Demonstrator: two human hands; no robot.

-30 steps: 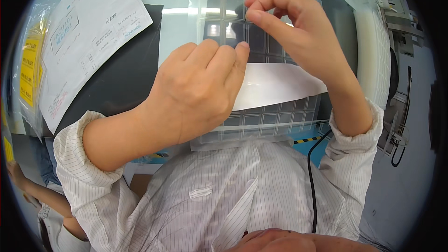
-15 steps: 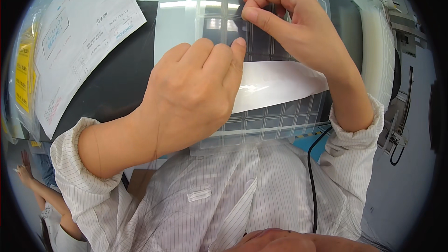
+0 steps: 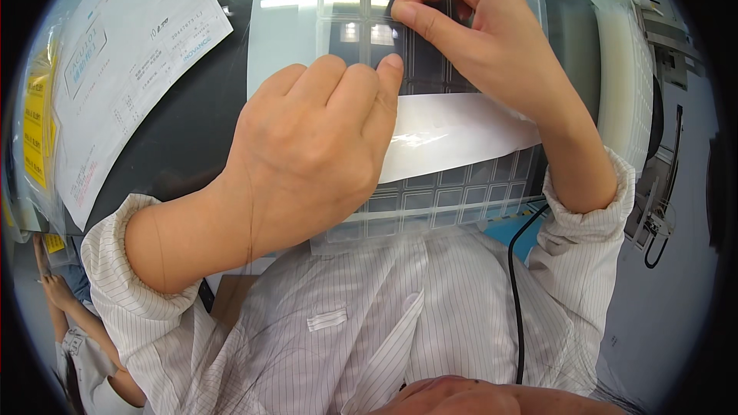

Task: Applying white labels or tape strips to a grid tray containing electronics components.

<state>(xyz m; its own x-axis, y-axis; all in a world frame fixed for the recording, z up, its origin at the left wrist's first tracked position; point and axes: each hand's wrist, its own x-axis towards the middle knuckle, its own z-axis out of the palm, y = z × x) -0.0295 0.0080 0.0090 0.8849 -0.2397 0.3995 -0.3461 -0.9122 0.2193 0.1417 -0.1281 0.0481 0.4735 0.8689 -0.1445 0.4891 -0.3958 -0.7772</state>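
My left hand [image 3: 311,134] is closed, knuckles up, with the thumb against the curled fingers. From beneath it a glossy white paper strip [image 3: 453,134] runs right toward my other wrist; its gripped end is hidden by the hand. My right hand [image 3: 469,23] is farther away, thumb and index finger pinched together. A small dark spot shows at those fingertips, too little to name. Below both hands lies a clear plastic tray [image 3: 419,200] with rows of square compartments, dark surface showing through. Overhead lights reflect in it.
A printed white sheet [image 3: 138,69] lies at the left over a black mat [image 3: 181,127]. Beside it are yellow labels in a clear bag [image 3: 34,127]. Stacked clear trays [image 3: 626,84] stand at the right. A black cable [image 3: 513,292] hangs near my right sleeve. Another person's arm [image 3: 81,319] shows lower left.
Both hands have shifted very slightly left and away, still closed. The white strip has moved slightly with them. At lower left the other person's arms have changed position.
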